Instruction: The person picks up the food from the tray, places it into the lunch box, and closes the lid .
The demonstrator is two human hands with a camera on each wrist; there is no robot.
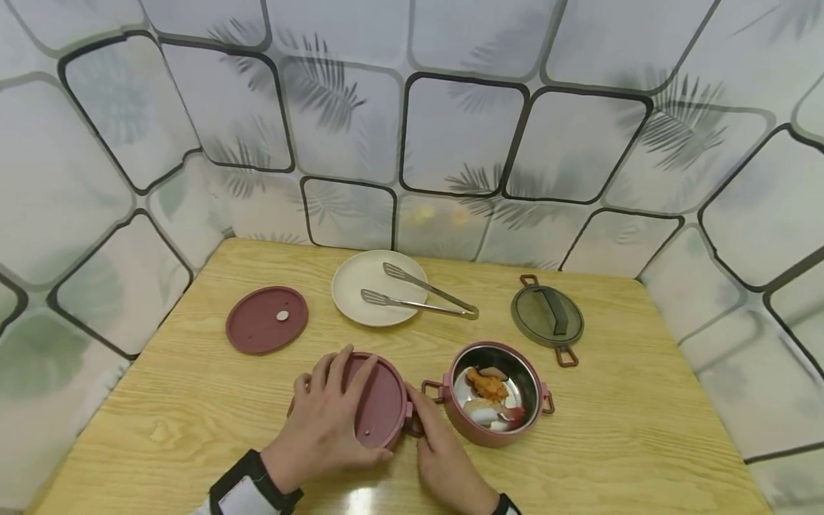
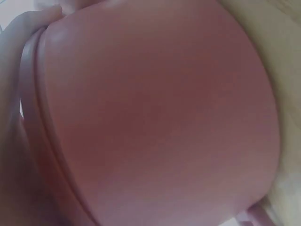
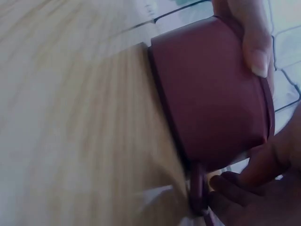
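A dusty-red lid (image 1: 380,408) sits on a round pot (image 3: 207,89) standing on the wooden table. Spread across the lid, my left hand (image 1: 328,422) grips its edge, with the thumb bent over the near rim. My right hand (image 1: 444,458) holds the pot at its right side, fingers around the loop handle (image 3: 198,190) and thumb up by the rim. The pot's smooth pink wall (image 2: 155,108) fills the left wrist view. Just to the right is an uncovered pink pot (image 1: 486,434) containing a fried chicken piece (image 1: 487,384) and sushi-like pieces (image 1: 492,415).
Another dusty-red lid (image 1: 260,329) lies at the back left. Metal tongs (image 1: 444,309) rest across a white plate (image 1: 347,300), their hinged end past its rim. At the back right is a dark lidded pan (image 1: 534,318) with two loop handles. Patterned walls (image 1: 463,136) enclose the table's back and sides.
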